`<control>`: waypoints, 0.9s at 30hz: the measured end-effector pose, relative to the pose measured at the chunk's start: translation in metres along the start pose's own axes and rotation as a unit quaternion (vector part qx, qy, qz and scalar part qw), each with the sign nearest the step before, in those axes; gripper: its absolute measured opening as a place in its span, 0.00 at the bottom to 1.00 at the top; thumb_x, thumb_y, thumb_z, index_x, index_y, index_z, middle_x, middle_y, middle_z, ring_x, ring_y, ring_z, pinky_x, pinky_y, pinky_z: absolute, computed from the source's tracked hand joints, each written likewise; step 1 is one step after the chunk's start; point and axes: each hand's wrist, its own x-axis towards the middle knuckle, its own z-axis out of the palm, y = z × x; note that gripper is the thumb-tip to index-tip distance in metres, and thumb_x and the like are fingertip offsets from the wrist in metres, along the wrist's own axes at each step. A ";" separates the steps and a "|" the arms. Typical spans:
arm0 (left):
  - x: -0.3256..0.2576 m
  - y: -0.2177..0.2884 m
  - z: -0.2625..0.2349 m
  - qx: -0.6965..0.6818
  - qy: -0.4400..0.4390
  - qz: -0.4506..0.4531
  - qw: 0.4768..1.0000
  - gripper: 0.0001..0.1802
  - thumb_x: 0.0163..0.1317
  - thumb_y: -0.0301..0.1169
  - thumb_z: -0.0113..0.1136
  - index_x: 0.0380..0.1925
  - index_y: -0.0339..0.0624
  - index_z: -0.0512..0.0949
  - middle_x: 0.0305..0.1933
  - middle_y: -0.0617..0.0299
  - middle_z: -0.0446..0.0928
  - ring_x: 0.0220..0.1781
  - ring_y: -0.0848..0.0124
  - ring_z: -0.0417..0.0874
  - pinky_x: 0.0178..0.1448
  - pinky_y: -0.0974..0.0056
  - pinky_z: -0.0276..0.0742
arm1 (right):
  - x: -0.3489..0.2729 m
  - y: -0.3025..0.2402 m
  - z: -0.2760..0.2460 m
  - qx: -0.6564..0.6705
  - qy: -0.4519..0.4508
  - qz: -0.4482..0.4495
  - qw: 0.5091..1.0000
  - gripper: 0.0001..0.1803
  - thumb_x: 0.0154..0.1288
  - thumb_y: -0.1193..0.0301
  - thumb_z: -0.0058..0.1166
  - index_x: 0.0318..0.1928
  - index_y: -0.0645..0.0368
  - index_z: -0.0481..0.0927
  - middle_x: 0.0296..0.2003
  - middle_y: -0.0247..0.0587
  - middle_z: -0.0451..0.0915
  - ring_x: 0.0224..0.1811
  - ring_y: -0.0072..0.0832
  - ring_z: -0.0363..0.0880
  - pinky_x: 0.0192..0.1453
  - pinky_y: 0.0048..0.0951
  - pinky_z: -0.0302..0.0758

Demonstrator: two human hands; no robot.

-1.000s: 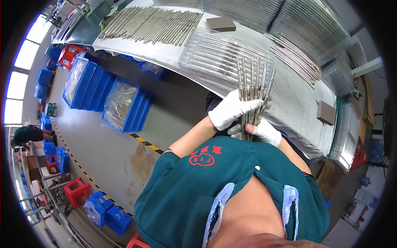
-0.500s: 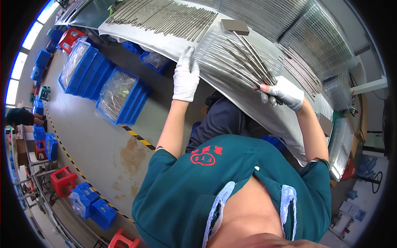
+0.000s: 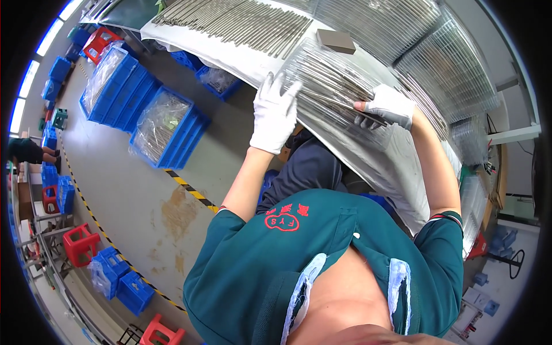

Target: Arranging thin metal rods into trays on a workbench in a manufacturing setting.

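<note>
A factory workshop.
Stacked blue plastic crates (image 3: 122, 96), yellow-and-black striped floor tape (image 3: 190, 188) and rows of thin silver metal rods (image 3: 236, 26) show it.

One head-worn fisheye looks down across the shirt (image 3: 259, 259) and table (image 3: 195, 43).

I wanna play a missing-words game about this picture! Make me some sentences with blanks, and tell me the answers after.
1. The left hand wears a ____ glove.
2. Metal rods are held in the ____ hand.
3. The striped floor tape is yellow and ____.
4. The stools on the floor are ____.

Missing words: white; right; black; red.
</note>
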 end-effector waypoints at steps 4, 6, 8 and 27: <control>-0.001 0.004 0.000 0.029 -0.019 0.048 0.998 0.22 0.53 0.30 0.59 0.50 0.64 0.79 0.59 0.44 0.72 0.64 0.39 0.65 0.68 0.40 0.57 | 0.004 0.006 -0.004 -0.157 0.071 -0.009 0.985 0.28 0.60 0.47 0.58 0.30 0.65 0.82 0.18 0.35 0.78 0.22 0.22 0.78 0.28 0.26 0.75; 0.002 0.007 -0.004 0.060 -0.021 0.067 0.996 0.21 0.56 0.28 0.59 0.50 0.61 0.80 0.56 0.43 0.73 0.61 0.37 0.68 0.65 0.46 0.64 | 0.005 0.005 -0.006 -0.242 0.089 0.025 0.966 0.26 0.61 0.52 0.59 0.36 0.68 0.79 0.22 0.41 0.81 0.24 0.25 0.80 0.30 0.27 0.77; 0.002 0.008 -0.005 0.062 -0.024 0.064 0.996 0.21 0.56 0.28 0.59 0.50 0.61 0.80 0.56 0.43 0.73 0.61 0.37 0.68 0.65 0.46 0.65 | 0.002 0.008 -0.002 -0.147 0.096 0.021 0.984 0.24 0.62 0.54 0.59 0.37 0.68 0.78 0.23 0.42 0.81 0.24 0.26 0.81 0.31 0.27 0.77; 0.002 0.008 -0.006 0.037 -0.036 0.035 0.998 0.18 0.58 0.29 0.58 0.48 0.60 0.81 0.58 0.41 0.71 0.63 0.38 0.67 0.66 0.48 0.65 | 0.006 -0.013 0.004 -0.282 0.116 0.023 0.952 0.26 0.64 0.50 0.51 0.36 0.64 0.81 0.28 0.55 0.80 0.36 0.50 0.80 0.42 0.44 0.73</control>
